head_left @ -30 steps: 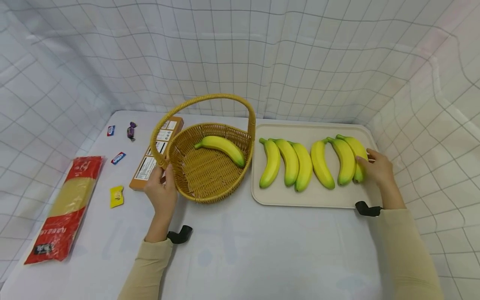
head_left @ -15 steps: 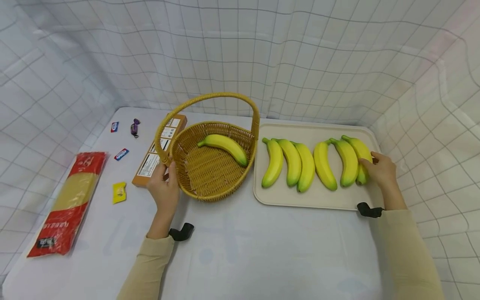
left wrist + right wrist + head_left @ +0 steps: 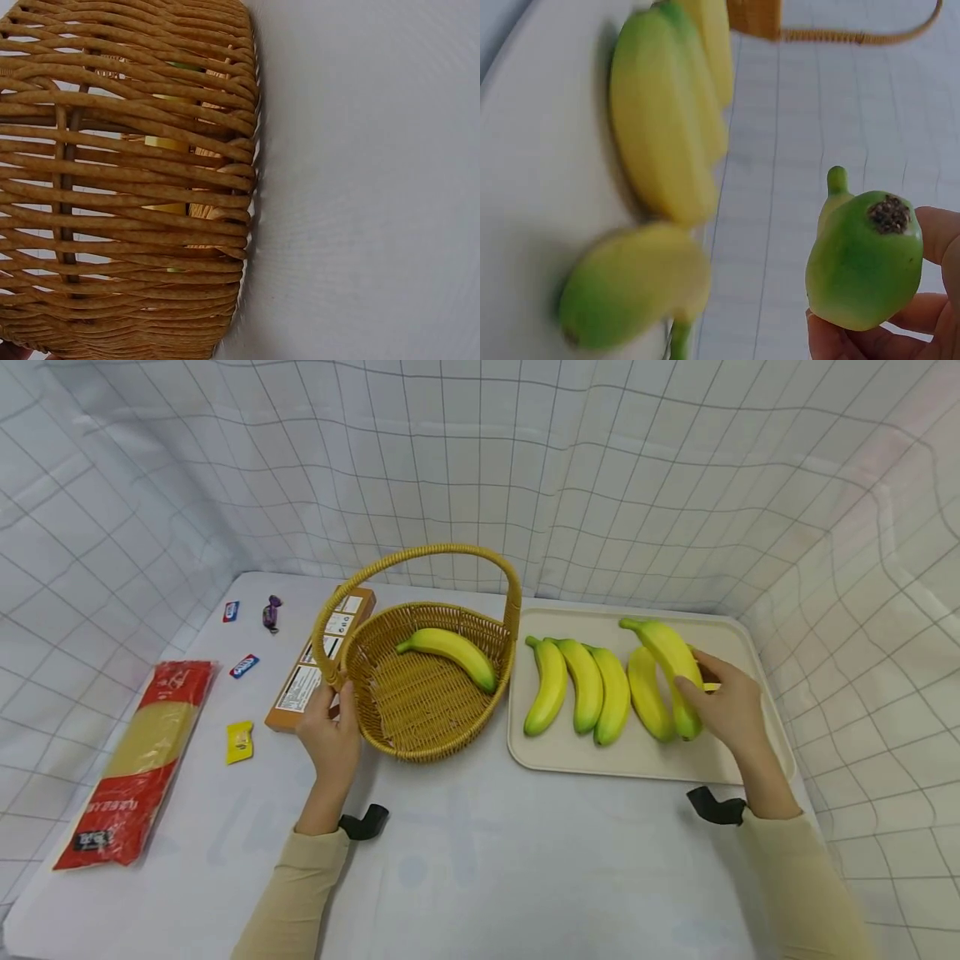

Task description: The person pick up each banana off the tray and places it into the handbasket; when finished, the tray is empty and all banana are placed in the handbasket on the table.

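Observation:
My left hand (image 3: 330, 743) grips the left side of the wicker basket (image 3: 420, 752), at the base of its arched handle. One banana (image 3: 453, 652) lies inside it. In the left wrist view the woven wall (image 3: 142, 217) fills the left half, with yellow showing through gaps. Over the beige tray (image 3: 562, 760), my right hand (image 3: 731, 702) holds a raised banana (image 3: 663, 652), its green tip (image 3: 862, 262) facing the right wrist camera. Several bananas (image 3: 581, 685) lie on the tray; another is mostly hidden behind the right hand and the held banana.
A brown box (image 3: 300, 685) lies left of the basket. Farther left are a red-and-yellow packet (image 3: 138, 764), a yellow wrapped candy (image 3: 240, 742), a purple candy (image 3: 272, 612) and two small blue-red wrapped sweets (image 3: 243, 666). Grid-patterned white cloth (image 3: 450, 468) rises behind the table.
My right hand has lifted the rightmost banana off the tray and carried it left, over its neighbours. The left hand keeps its grip on the basket.

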Available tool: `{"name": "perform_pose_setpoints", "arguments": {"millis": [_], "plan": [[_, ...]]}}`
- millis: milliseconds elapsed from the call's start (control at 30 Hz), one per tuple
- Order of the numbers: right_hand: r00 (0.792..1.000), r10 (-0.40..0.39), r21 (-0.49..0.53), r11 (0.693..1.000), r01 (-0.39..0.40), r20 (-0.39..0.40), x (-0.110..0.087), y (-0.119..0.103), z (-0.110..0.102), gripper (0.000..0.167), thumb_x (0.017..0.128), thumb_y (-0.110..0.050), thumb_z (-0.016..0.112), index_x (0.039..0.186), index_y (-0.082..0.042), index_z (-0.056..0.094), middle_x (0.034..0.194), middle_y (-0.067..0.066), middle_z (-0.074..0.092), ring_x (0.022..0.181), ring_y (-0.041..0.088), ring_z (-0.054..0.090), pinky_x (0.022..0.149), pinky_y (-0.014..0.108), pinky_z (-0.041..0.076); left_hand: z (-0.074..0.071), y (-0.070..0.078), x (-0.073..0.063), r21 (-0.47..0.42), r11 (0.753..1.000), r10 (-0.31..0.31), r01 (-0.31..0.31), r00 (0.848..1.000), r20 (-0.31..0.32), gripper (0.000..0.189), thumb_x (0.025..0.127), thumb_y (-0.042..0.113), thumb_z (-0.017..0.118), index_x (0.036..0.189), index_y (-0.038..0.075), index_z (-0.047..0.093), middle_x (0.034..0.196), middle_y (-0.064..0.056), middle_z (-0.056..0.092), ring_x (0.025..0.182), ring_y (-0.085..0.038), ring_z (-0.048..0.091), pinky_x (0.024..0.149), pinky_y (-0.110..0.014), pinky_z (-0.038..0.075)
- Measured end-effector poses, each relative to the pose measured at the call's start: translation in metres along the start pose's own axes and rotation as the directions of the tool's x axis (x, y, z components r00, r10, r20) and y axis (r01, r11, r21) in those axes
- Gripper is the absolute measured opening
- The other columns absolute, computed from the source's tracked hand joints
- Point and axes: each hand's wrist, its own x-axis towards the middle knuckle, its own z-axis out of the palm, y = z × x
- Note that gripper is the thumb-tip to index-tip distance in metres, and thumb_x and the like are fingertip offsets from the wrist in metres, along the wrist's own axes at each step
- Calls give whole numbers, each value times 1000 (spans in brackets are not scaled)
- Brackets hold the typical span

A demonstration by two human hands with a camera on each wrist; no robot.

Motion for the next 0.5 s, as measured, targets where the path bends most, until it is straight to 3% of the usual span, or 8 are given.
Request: {"name": "perform_pose_setpoints", "arguments": {"millis": [133,300,500], "plan": [[984,-162,41,986,160,75,0,-49,35,49,90,-14,68,134,4,56,112,24,67,97,33,64,70,10,48,-1,0,1,7,1000,5,-5,1000,-11,26,97,15,59,111,-5,70,105,-22,71,99,-35,69,71,2,40],[939,-292,126,954,272,183,6,-110,80,50,88,-17,71,134,0,57,112,17,69,98,27,65,74,35,58,-1,2,0,5,1000,4,-4,1000,-10,27,97,15,59,110,-6,69,105,-23,71,99,-35,69,71,2,41],[884,-382,143,924,356,268,25,-172,132,51,89,-22,66,135,-2,57,121,15,67,99,24,64,82,37,56,-2,2,0,2,1000,1,-1,1000,1,27,98,16,59,110,-5,69,106,-22,71,99,-33,69,71,1,41]]}}
